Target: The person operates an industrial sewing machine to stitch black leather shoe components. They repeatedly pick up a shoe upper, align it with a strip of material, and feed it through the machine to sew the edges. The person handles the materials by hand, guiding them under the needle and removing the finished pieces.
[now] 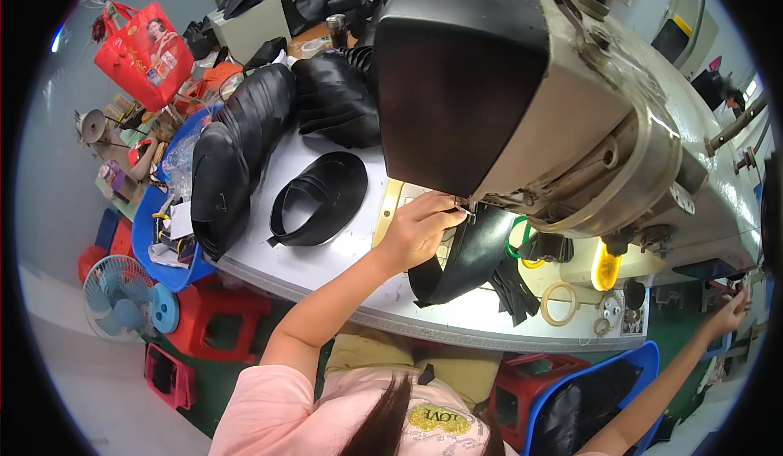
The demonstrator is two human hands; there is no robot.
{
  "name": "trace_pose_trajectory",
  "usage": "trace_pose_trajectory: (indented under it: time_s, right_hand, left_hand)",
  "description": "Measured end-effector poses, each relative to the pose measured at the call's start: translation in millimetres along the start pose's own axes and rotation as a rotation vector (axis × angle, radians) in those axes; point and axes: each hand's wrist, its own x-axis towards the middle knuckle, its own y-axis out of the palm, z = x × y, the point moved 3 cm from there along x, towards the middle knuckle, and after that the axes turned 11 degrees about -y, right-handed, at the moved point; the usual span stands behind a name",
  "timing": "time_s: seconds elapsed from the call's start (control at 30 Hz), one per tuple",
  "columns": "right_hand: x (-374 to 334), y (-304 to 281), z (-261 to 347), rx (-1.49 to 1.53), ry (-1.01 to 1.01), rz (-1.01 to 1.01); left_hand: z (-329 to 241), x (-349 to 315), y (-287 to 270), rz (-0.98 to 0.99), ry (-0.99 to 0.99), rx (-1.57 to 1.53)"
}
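My left hand (420, 232) is at the needle area of a large sewing machine (587, 121), thumb and fingers pinched together by a small metal part. What sits in the pinch is too small to make out. Beneath and beside the fingers, a black leather-like piece (457, 264) curves over the machine bed under the machine head. Out at the far right, my right hand (726, 316) is raised with its fingers curled beside the machine's end. Whatever it grips there is unclear. A curved black piece (330, 199) shaped like a visor lies on the white table (359, 297), left of my left hand.
Stacks of similar black pieces (245, 146) stand at the table's left. Black strips (514, 289) and a tape roll (559, 303) lie right of the work. A blue bin (644, 374) is at lower right, a red stool (216, 317) and fan (122, 301) at left.
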Motion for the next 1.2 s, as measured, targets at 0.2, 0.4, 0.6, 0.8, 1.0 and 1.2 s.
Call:
trace_pose_trajectory:
  time_s: [0.2, 0.4, 0.6, 0.8, 1.0, 1.2]
  right_hand:
    - [-75, 4, 99, -0.182, -0.065, 0.015]
    - [-184, 20, 158, 0.275, -0.081, 0.511]
    - [-258, 74, 210, 0.451, 0.078, 0.949]
    - [-308, 90, 262, 0.712, 0.161, 1.096]
    - [-317, 94, 255, 0.836, 0.354, 1.020]
    - [-318, 79, 244, 0.770, 0.391, 1.054]
  left_hand:
    - [7, -3, 2, -0.004, -0.066, -0.023]
    - [9, 1, 0, 0.005, -0.070, 0.083]
    - [-13, 2, -23, 0.119, -0.132, 0.205]
    - [-30, -13, -37, 0.198, -0.457, 0.061]
    - [-29, -10, -24, 0.142, -0.280, 0.142]
    - [-31, -23, -71, 0.228, -0.276, 0.437]
